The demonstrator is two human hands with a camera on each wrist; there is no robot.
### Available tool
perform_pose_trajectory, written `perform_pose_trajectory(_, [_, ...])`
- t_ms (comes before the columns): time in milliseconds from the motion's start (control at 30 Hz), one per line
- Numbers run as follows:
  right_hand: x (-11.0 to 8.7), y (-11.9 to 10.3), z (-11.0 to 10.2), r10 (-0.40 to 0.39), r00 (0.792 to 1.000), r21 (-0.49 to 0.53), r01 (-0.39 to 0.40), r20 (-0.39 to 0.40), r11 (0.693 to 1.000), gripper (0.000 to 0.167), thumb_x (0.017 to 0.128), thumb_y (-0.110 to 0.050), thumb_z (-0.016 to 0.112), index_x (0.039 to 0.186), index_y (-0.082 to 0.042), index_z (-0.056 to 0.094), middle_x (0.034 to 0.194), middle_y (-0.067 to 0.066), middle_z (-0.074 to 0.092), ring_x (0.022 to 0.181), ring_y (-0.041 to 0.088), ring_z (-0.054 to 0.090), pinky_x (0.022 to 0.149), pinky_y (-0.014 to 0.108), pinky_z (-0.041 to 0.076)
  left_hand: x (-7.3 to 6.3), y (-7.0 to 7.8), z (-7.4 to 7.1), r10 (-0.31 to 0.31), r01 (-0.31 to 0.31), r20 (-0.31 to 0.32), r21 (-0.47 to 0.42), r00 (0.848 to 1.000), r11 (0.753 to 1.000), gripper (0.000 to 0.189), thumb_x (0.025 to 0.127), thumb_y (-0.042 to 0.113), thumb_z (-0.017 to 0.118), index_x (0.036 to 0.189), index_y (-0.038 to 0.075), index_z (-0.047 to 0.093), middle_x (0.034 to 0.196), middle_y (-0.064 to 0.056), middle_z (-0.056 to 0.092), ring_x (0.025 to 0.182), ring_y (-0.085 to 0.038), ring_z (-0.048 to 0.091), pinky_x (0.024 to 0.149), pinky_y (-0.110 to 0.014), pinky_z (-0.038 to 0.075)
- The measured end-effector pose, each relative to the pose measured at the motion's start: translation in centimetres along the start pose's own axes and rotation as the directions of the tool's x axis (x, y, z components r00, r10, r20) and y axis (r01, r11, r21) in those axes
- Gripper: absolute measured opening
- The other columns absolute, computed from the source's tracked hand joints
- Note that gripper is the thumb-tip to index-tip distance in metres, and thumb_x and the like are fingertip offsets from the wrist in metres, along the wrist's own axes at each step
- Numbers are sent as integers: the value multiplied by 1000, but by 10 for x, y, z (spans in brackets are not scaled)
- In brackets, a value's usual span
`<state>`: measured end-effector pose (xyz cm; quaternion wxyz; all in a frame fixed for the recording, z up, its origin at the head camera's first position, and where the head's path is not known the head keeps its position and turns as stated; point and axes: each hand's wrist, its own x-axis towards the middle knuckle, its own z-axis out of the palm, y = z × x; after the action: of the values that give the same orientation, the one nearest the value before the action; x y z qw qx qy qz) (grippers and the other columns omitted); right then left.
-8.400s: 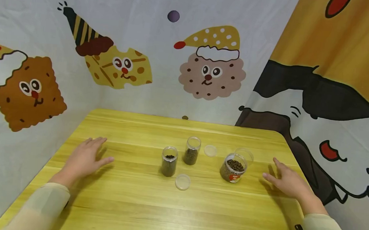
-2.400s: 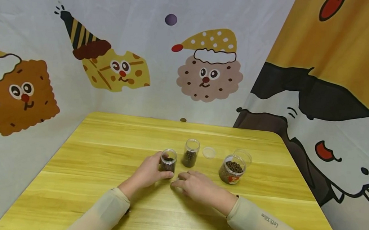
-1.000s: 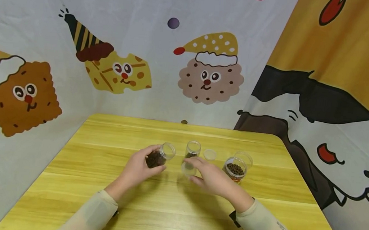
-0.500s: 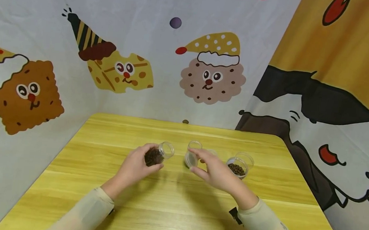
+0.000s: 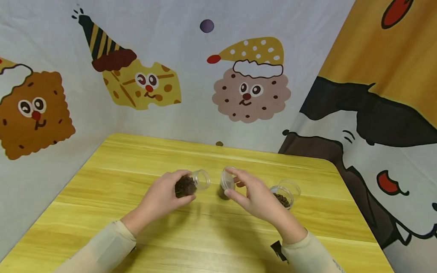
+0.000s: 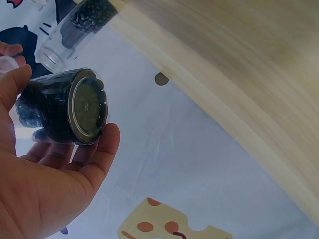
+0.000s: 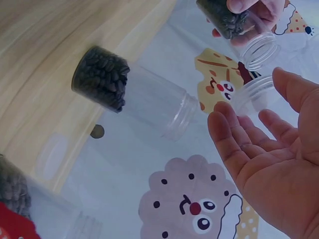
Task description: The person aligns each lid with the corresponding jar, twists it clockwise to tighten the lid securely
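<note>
Cartoon curtain [image 5: 193, 87] was hung behind wood tbl [image 5: 195, 242]. Jar [image 6: 65, 107] w/ dark beans [image 5: 185, 187] was clamped in L hand [image 5: 160, 194], tilted to R over tbl; clear lid [image 5: 228, 180] was pinched in R hand [image 5: 257, 198], held nr upright 2nd jar [image 5: 222, 193].

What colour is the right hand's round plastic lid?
The round plastic lid is clear, colourless, seen best from the right wrist.
</note>
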<state>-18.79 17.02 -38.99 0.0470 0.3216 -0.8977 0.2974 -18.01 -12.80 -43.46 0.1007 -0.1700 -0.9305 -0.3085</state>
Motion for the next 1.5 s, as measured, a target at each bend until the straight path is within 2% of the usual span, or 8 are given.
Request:
perform_pose_trajectory(200, [6,-6,-2,29,999,48,-28,-15,998,64,105,-33,72,161,-17,48,144,10,68,118,26,73,74,29,59,2,5,1,67,-66,-11,30,998,997,69,83,33,94,141,9,66,128,-11,75,113,-32,72,91,-48,64])
perform_pose_trajectory(333, [9,-9,-1,12,1000,41,-11,-22,999,63,104,-32,72,161,-17,48,141,10,69,116,25,73,66,24,55,4,7,2,82,-82,2,39,997,996,67,84,33,93,141,10,66,129,-10,75,113,-30,71,91,-47,63])
perform_pose_trajectory(567, [13,-11,2,-26,1000,44,26,-14,999,63,104,-29,73,160,-15,49,143,11,68,114,26,74,65,23,55,6,10,4,94,-94,11,35,995,995,66,84,32,93,140,9,66,128,-10,75,114,-30,71,92,-47,63])
perform_pose_trajectory(800, [16,-13,6,-80,997,64,81,-12,995,63,103,-25,73,159,-9,49,131,11,73,106,24,74,62,22,55,5,12,6,108,-108,3,50,994,993,67,83,32,94,139,9,67,128,-10,76,112,-28,71,90,-46,64])
perform_pose_trajectory(1000, [16,-13,11,-118,993,33,119,-28,992,61,103,-25,74,157,-8,52,124,7,73,98,18,72,64,21,55,4,15,7,125,-126,10,63,992,990,68,83,33,94,140,8,67,129,-11,76,111,-28,72,89,-45,64])
perform_pose_trajectory(1267, [15,-15,12,-104,995,39,105,-7,994,60,102,-27,75,156,-11,54,123,4,70,95,17,72,62,20,54,2,17,7,138,-138,0,66,990,988,69,83,34,94,140,7,67,130,-10,76,111,-29,72,89,-44,64])
perform_pose_trajectory(1500, [14,-14,14,-107,994,48,107,17,993,61,102,-25,76,155,-8,53,127,7,70,101,20,74,66,22,57,2,17,8,132,-131,-7,65,991,989,69,82,33,95,140,8,67,129,-10,76,111,-29,72,89,-45,64])
